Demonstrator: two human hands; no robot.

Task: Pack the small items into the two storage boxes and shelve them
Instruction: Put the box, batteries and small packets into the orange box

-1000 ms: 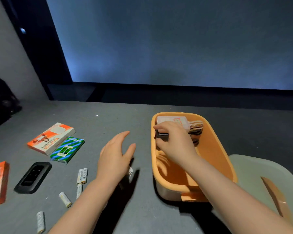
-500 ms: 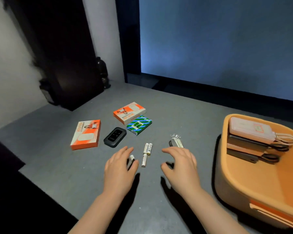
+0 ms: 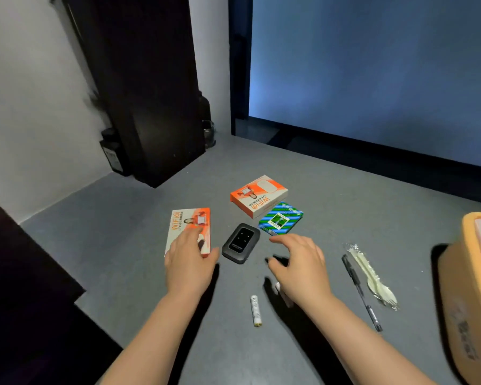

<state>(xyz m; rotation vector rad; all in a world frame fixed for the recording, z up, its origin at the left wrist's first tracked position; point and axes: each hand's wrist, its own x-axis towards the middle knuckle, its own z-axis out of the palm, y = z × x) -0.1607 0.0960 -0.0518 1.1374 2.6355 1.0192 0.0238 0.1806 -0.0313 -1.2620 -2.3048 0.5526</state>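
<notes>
On the grey table (image 3: 122,245) lie two orange WiFi boxes, one (image 3: 188,226) partly under my left hand (image 3: 189,262) and one (image 3: 258,195) farther back. Between my hands sits a black pocket router (image 3: 240,243); a blue-green striped box (image 3: 281,218) lies just beyond my right hand (image 3: 300,265). My left hand rests flat with its fingers on the near box. My right hand hovers with fingers spread, holding nothing. A white battery (image 3: 256,309) lies near my right wrist, and another small item is mostly hidden under that hand. The orange storage box (image 3: 467,287) stands at the right edge.
A black pen (image 3: 361,293) and wrapped plastic cutlery (image 3: 372,279) lie between my right hand and the orange storage box. A dark cabinet (image 3: 139,93) stands at the back left. The table's left edge drops off into dark space.
The view has swung left, pushing the orange storage box to the frame edge. Both hands moved forward from the batteries: the left onto the near orange box, the right toward the striped box.
</notes>
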